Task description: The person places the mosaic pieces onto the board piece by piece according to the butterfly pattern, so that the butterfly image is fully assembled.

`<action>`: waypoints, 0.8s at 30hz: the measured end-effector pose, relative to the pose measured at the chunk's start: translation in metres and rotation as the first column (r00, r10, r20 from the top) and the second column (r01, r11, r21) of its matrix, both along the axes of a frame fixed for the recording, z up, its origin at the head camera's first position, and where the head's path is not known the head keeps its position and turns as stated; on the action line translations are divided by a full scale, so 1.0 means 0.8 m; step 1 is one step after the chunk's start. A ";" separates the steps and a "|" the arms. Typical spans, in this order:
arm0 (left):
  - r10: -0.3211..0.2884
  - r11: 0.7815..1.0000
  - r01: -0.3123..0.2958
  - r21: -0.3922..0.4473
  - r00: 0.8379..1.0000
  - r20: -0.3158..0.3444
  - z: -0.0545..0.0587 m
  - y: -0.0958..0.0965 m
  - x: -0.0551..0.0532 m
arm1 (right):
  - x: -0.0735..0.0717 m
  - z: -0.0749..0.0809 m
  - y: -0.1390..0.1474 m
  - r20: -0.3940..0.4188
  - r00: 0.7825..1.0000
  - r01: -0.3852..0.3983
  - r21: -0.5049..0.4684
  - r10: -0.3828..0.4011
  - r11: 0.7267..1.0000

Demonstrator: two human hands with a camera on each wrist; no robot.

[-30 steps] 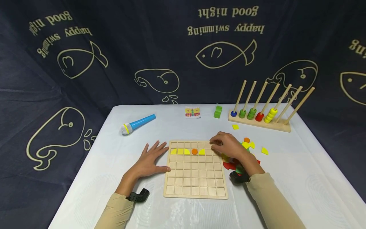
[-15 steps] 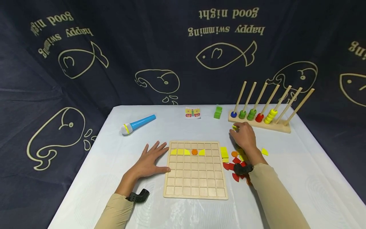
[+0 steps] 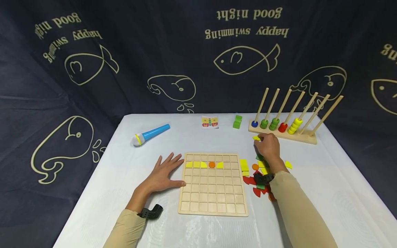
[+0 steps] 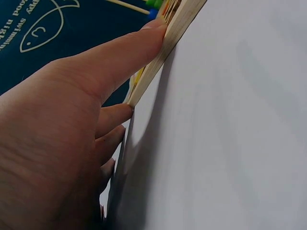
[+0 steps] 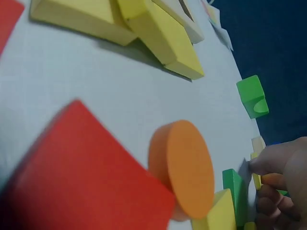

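Note:
A wooden grid board lies on the table, one row holding several yellow tiles and an orange disc. My left hand lies flat with fingers spread at the board's left side. Its thumb rests on the board's edge, as the left wrist view shows too. Beyond the board's far right corner, my right hand pinches a small yellow tile between thumb and fingers. In the right wrist view that yellow tile stands on edge at the fingertips, partly covered by them.
Loose red pieces, yellow blocks and an orange disc lie right of the board, partly under my right forearm. Farther back are a peg stand with coloured beads, a green block, a butterfly card and a toy microphone.
My right hand has gone from the board's upper right corner back and right to the small yellow tile, now tilted in its fingers. The left hand has stayed in place.

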State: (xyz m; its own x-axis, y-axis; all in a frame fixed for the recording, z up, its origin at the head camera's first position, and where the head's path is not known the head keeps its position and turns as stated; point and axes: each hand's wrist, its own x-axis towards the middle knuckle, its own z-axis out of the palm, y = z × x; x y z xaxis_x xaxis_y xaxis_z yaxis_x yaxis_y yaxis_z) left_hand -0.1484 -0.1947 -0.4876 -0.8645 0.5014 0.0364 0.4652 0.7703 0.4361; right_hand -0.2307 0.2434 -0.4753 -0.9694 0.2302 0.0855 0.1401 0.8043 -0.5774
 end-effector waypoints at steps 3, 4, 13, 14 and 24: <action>-0.001 1.000 0.001 0.007 1.000 -0.003 0.001 0.001 0.001 | 0.001 0.002 0.002 0.015 1.000 -0.013 -0.018 0.013 1.000; -0.002 1.000 0.002 0.010 1.000 -0.006 0.001 0.001 0.001 | 0.001 0.002 0.003 0.024 1.000 -0.019 -0.026 0.019 0.999; 0.006 1.000 -0.006 0.011 1.000 -0.013 -0.001 -0.001 0.001 | 0.011 0.009 -0.005 0.062 0.988 -0.134 -0.127 0.142 0.983; 0.007 1.000 -0.007 0.009 1.000 -0.010 -0.001 -0.001 0.001 | 0.013 0.010 -0.008 0.052 0.985 -0.159 -0.133 0.167 0.978; -0.001 1.000 0.001 0.020 1.000 -0.012 0.001 0.000 0.002 | 0.042 0.015 -0.031 -0.029 0.908 -0.419 -0.136 0.419 0.898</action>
